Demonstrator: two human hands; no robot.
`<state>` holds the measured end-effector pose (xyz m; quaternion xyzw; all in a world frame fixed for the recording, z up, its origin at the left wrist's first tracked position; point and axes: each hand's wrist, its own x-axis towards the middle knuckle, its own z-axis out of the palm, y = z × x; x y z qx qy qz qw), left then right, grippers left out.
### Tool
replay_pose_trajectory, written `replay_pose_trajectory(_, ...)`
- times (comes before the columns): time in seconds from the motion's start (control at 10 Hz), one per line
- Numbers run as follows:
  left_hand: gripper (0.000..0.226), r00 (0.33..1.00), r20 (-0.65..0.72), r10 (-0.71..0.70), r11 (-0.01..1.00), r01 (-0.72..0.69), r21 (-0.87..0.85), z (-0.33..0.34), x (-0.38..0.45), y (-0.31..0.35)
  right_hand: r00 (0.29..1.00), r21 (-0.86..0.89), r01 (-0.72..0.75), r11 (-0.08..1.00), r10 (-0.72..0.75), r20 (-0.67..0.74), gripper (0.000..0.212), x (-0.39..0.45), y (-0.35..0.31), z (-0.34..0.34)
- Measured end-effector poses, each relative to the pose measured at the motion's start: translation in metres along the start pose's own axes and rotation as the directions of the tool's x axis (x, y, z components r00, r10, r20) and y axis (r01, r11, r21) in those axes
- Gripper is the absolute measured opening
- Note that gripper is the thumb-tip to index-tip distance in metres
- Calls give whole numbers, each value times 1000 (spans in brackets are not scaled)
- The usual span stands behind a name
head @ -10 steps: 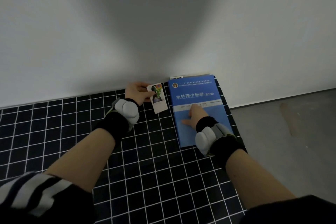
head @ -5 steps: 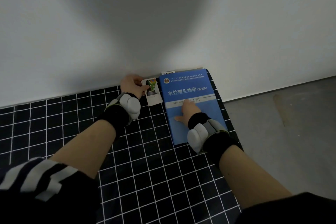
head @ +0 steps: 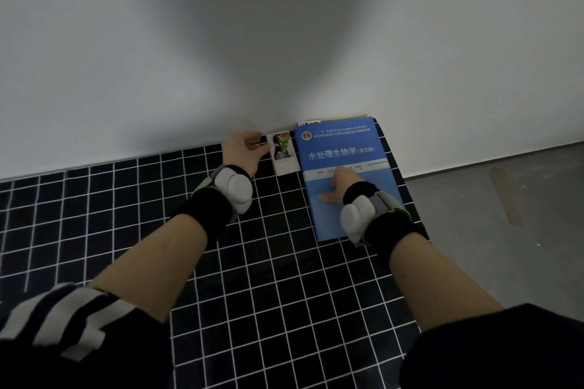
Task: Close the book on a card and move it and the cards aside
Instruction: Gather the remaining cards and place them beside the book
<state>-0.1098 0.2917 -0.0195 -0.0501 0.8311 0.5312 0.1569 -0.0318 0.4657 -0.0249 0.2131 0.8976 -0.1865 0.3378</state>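
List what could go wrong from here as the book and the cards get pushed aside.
1. The blue book lies at the right end of the grid cloth; pushed further right, it could slide off over the floor.
2. A card edge sticks out beyond the book's far end and may slip out.
3. The left hand grips the card stack by one side only, so the cards might fan apart.

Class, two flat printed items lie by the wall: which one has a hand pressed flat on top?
The blue book: the right hand lies flat on its cover. The picture card beside it is only gripped at its edge by the left hand.
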Motion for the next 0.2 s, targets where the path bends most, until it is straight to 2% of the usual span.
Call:
replay_pose_trajectory(0.1,33,1000,26,14,1000,-14,8,-25,-10,-2,997,-21,-53,998,54,52,57,-2,3,-7)
replay_pose_trajectory(0.2,28,994,104,-24,1000,26,-12,-82,-22,15,998,26,-45,999,43,55,31,-20,-14,-15)
